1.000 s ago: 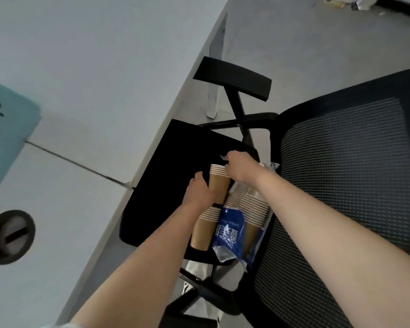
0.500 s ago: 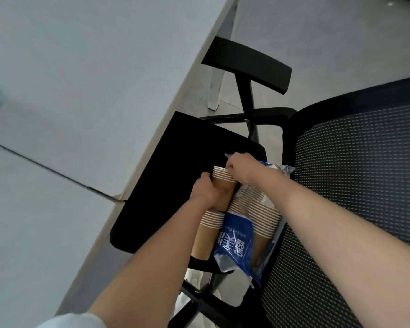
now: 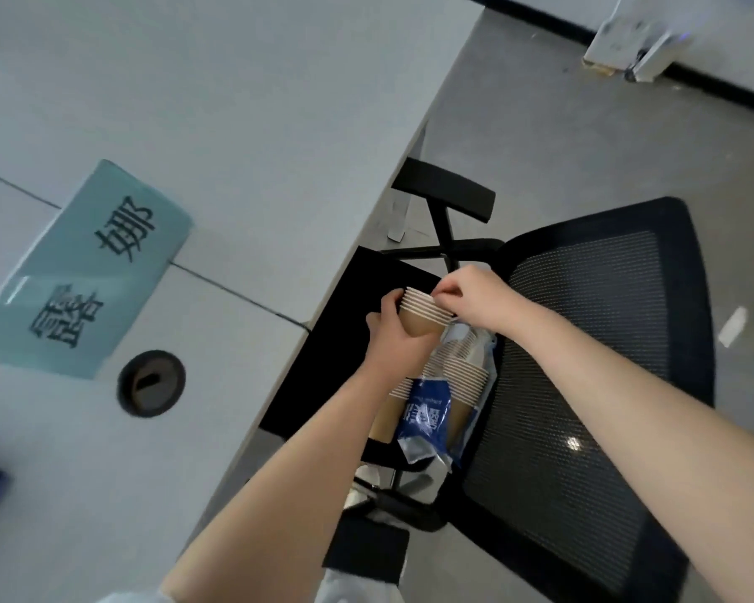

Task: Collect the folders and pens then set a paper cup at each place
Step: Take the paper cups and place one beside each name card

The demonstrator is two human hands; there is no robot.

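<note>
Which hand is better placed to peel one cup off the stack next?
Right. The right hand already pinches at the top rims of the cup stack, while the left hand grips the stack's body and steadies it, over the chair.

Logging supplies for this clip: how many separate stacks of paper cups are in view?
3. One stack is gripped by the left hand; two more stacks lie in the blue wrapper on the chair seat. Arms may hide others.
</note>
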